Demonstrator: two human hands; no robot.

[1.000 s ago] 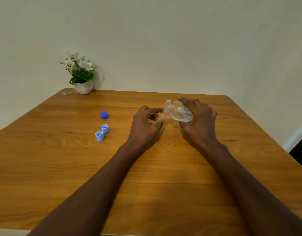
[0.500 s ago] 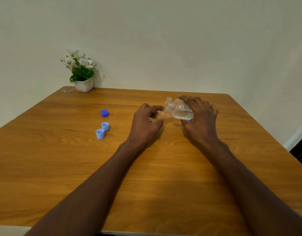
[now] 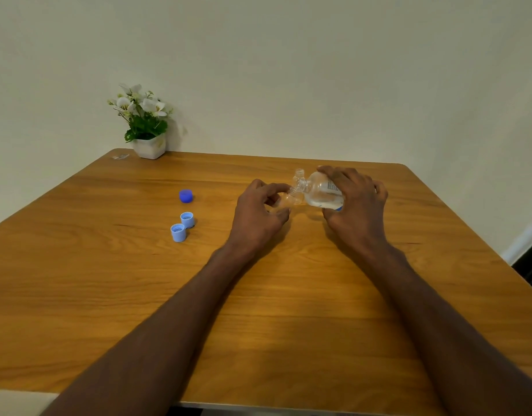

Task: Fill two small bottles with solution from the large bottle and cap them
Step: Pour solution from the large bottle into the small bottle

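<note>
While tipped, large bottle (image 3: 321, 192) in right hand (image 3: 356, 202).

— Where are the 2 hands, taking the large bottle (image 3: 323, 192) as the mark?

— The right hand (image 3: 355, 202) lies over the large bottle from above and the near side, fingers curled round its body, holding it tipped with the neck toward the left hand (image 3: 260, 213).

— And the left?

— Just beside the neck, thumb and fingers pinched on a small bottle (image 3: 288, 200) held at the mouth. Both bare forearms reach in from the near edge, wrists straight, palms down.
</note>
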